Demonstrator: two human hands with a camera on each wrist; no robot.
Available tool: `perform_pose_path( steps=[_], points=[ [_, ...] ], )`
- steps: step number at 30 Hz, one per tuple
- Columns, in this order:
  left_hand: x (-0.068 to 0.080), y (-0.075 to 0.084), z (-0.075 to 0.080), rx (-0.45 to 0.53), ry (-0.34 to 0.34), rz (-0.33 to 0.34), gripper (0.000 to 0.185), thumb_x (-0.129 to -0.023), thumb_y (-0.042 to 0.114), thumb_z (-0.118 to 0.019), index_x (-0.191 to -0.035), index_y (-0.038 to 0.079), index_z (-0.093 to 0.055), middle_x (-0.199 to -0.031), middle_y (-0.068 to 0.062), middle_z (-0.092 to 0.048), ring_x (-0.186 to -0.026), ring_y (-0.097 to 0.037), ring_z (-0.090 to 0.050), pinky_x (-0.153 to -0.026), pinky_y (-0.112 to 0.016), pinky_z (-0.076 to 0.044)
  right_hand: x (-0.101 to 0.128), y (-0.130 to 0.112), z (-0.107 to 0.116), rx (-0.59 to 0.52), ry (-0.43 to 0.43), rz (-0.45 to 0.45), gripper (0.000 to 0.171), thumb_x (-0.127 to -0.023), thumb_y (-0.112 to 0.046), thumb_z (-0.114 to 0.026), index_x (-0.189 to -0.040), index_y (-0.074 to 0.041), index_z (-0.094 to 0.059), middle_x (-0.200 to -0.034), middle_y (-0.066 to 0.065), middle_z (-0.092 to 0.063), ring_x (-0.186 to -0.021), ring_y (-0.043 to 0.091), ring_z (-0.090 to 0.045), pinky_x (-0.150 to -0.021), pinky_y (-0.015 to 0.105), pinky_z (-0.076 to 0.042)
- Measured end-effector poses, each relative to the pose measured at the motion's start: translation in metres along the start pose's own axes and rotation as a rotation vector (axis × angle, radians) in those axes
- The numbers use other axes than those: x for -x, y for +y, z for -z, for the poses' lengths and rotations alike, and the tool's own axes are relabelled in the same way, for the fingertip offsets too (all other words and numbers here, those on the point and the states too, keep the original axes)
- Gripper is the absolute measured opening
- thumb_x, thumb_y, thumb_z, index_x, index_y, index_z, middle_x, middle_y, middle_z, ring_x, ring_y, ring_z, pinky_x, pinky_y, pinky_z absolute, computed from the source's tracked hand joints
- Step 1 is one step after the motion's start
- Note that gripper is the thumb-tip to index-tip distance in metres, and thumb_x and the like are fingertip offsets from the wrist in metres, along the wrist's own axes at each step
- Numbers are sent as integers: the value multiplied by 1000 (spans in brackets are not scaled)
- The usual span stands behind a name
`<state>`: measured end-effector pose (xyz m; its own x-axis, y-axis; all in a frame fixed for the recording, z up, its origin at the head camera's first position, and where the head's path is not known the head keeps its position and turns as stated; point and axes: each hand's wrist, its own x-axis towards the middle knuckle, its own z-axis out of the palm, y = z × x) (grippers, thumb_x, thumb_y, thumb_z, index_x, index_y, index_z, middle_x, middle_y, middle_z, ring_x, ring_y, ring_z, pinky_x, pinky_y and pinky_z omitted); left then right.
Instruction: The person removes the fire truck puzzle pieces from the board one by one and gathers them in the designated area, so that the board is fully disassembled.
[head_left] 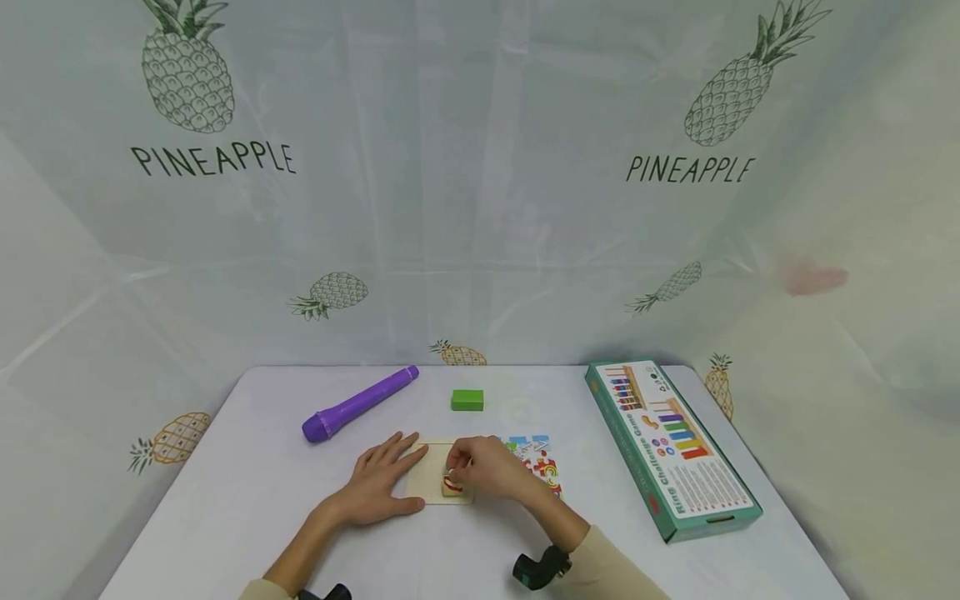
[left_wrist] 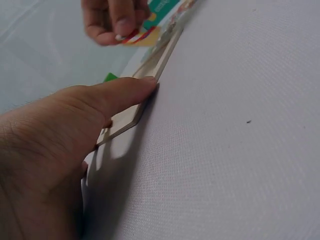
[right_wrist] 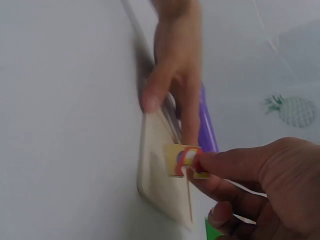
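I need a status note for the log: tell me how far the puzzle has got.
Barely begun. Done: as far as shows, no piece sits on the wooden board. In hand: the left hand steadies the board while the right hand pinches one puzzle piece over it. Left: the loose pieces lying beside the board.

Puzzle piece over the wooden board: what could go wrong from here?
1. The right hand pinches the puzzle piece only at one edge, so it could tilt or slip out while being set down.
2. The left hand steadies the wooden board with straight fingers near its edge; a push from the piece could make the thin board slide on the smooth table.
3. Loose pieces lie close behind the right hand, and its wrist might scatter them.
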<state>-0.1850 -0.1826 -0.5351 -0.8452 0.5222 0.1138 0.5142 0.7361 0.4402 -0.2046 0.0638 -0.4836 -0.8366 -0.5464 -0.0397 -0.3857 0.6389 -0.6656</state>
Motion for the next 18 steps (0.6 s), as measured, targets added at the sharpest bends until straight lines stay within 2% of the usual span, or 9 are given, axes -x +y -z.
perform_pose_path(
  steps=[8,14,18],
  points=[
    [-1,-7,-7,4,38,12,82,-78,61,-63,-144,19,-39,-153,-7,-26,-141,-37,-16,-101,-63,-15,30,30,26,-17,-46,-74,5,-80,-13,-69,-83,-15,-66,-69,-6,-61,-54,8,-52,-47,24,-42],
    [-1,-5,-5,35,32,20,83,-77,62,-63,-144,18,-40,-153,-7,-27,-141,-38,-16,-101,-64,-14,37,42,25,-35,-28,-92,5,-82,-15,-70,-83,-14,-66,-69,-3,-62,-52,13,-56,-44,26,-44],
    [-2,-3,-4,39,30,22,83,-77,62,-64,-144,18,-40,-152,-8,-28,-140,-38,-16,-101,-64,-14,38,45,24,-32,-14,-85,5,-81,-14,-70,-82,-13,-66,-69,-2,-63,-51,13,-56,-43,25,-43]
  ],
)
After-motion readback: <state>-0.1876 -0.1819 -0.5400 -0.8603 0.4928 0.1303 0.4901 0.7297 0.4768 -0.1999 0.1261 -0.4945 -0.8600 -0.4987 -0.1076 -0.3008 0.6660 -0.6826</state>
